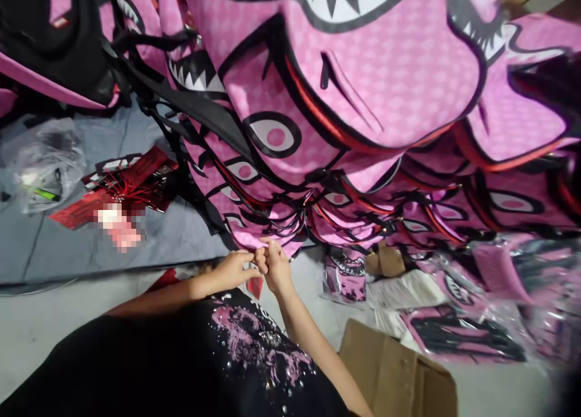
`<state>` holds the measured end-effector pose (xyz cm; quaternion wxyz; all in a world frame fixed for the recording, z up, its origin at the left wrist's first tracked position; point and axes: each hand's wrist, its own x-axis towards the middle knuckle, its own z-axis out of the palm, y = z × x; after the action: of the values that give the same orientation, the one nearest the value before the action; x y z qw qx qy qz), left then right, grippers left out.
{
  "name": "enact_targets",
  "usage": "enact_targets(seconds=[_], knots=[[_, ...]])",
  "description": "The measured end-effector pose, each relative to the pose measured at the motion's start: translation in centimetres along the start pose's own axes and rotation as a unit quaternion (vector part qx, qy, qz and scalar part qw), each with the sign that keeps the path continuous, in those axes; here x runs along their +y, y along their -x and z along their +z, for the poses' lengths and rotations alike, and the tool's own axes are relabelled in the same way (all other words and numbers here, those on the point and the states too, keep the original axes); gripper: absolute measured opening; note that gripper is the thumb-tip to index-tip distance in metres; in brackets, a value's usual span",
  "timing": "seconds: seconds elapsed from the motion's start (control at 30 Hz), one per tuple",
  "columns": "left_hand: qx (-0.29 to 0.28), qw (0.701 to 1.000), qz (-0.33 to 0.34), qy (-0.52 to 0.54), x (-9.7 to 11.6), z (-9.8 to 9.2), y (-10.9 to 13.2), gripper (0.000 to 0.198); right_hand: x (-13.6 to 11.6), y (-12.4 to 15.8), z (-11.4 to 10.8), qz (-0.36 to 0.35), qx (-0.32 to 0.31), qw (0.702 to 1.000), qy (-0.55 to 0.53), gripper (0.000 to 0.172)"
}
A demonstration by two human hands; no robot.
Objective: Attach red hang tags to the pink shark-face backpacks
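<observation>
A big heap of pink backpacks (363, 90) printed with shark mouths and eyes fills the upper view. My left hand (236, 269) and my right hand (275, 265) meet at the lower edge of the nearest backpack (254, 238). Both are closed in a pinch on something small at that edge, too small to name. A red tag (254, 285) hangs just below my hands.
Red hang tags (131, 184) lie scattered on a grey cloth (68, 247) at left, beside a clear plastic bag (43, 163). A cardboard box (394, 371) stands at lower right. Bagged pink backpacks (467, 329) lie on the floor at right.
</observation>
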<state>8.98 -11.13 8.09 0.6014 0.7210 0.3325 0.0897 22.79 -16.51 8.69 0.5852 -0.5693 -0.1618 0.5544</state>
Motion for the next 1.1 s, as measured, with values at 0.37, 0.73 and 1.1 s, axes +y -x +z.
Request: enact_targets(seconds=[0.37,0.73,1.1], knots=[[0.083,0.991,-0.049,0.092,0.1,1.4,-0.3,0.014,-0.5,0.6,1.3,-0.049,0.051,0.994,-0.079,0.037],[0.113,0.972,-0.041,0.204,-0.7,2.3,0.0,0.014,0.5,1.6,1.1,-0.062,0.079,0.995,0.025,0.028],[0.266,0.95,0.051,0.154,-0.3,0.0,-0.1,0.022,-1.2,1.6,-0.8,-0.086,0.122,0.986,0.071,0.036]])
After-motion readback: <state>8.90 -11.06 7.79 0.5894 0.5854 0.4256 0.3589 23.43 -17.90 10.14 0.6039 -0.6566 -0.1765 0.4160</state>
